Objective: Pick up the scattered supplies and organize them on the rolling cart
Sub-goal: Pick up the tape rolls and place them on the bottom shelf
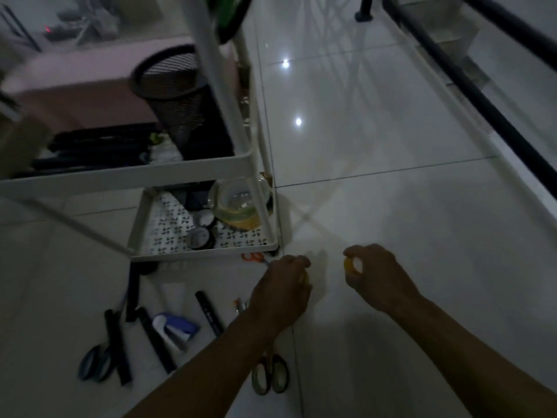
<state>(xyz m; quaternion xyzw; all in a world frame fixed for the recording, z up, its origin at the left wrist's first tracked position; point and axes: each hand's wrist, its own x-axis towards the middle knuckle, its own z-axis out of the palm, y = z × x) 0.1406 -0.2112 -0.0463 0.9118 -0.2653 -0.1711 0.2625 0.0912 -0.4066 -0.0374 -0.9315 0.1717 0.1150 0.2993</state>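
Note:
My right hand (376, 277) is closed on a small yellow and white object (352, 264) just above the floor. My left hand (283, 292) is curled around another small yellow thing (303, 278), mostly hidden by the fingers, beside the white rolling cart (180, 173). Orange-handled scissors (254, 257) lie under the cart's front edge, next to my left fingers. On the floor to the left lie a blue stapler (176, 327), a black marker (209, 312), black strips (155, 339) and dark-handled scissors (96, 363). Under my left forearm are green-handled scissors (271, 375).
The cart's middle tray holds a black mesh pen cup (177, 95), dark flat items and a pink box. Its lower tray (168, 227) holds a clear jar (238, 203) and tape rolls. Black bars (482, 95) run along the right. Glossy white tile floor (391, 206) lies ahead.

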